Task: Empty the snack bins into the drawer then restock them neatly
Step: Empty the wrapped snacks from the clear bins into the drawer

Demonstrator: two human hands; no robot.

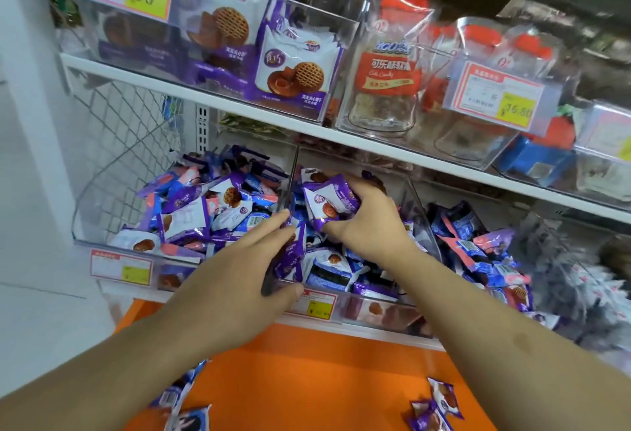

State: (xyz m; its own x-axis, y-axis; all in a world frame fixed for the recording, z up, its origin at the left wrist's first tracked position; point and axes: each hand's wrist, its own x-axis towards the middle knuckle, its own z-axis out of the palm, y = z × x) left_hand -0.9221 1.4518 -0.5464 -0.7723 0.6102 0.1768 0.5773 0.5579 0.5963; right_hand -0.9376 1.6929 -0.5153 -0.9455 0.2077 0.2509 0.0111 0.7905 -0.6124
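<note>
Two clear plastic snack bins stand side by side on the lower shelf, heaped with small purple, blue and pink wrapped biscuit packets. The left bin (pixel 85 225) is full; the middle bin (pixel 415 198) holds both hands. My right hand (pixel 365 215) is closed around a bunch of purple biscuit packets (pixel 329 200) above the pile. My left hand (pixel 239 273) lies at the bin's front edge with fingers around more purple packets (pixel 290 256). Below, the orange drawer (pixel 307 372) holds a few loose packets (pixel 435 403).
An upper white shelf (pixel 341 144) carries clear bins of larger purple biscuit bags (pixel 293 68), red cola candy bags (pixel 389 65) and price tags. Another heap of packets (pixel 478 249) lies right of the middle bin. A white wire mesh side panel (pixel 129 130) closes the left.
</note>
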